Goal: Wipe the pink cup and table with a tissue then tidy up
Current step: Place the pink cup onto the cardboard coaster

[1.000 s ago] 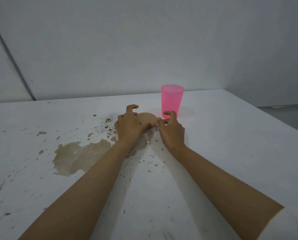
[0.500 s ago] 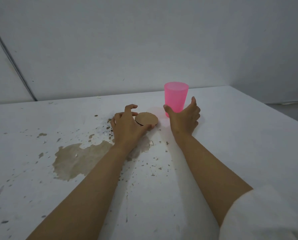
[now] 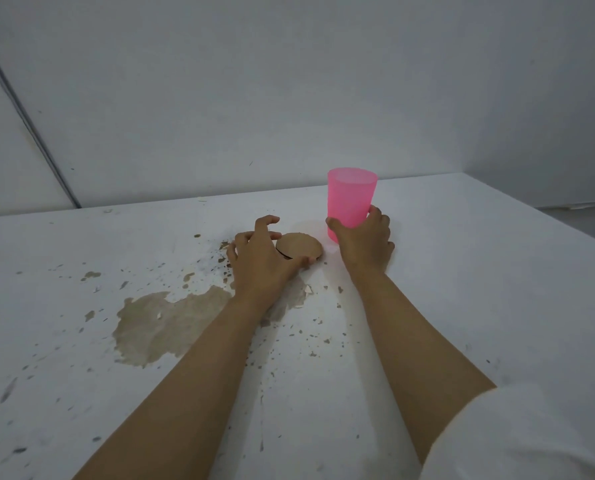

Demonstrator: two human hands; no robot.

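- Pink cup (image 3: 351,206): translucent plastic, upright on the white table (image 3: 479,289), towards the far side and a little right of centre. Its mouth faces up. Nothing can be made out inside it.
- Right hand (image 3: 365,244): wrapped around the lower part of the cup from the near side, thumb on the cup's left wall, fingers curling round its right wall. The grasp is closed on the cup. The base of the cup is hidden behind the hand, so whether it rests on the table or is lifted cannot be told.
- Left hand (image 3: 261,261): set down on the table just left of the cup, fingers spread and bent. The thumb and forefinger bracket a round brown disc (image 3: 299,249), touching its near and left edges. The hand is loosely cupped, not closed tight.
- Brown disc: flat, lying on the table, just beside the cup's base and apart from it by a narrow gap. A dark slit shows at its left edge.
- Table surface: a large tan stain (image 3: 164,327) lies left of the left forearm, with scattered brown specks around both forearms and out to the left edge.
- A white sleeve (image 3: 531,438) covers the right upper arm at the lower right corner.
- The two hands are apart, each occupied with a separate object.
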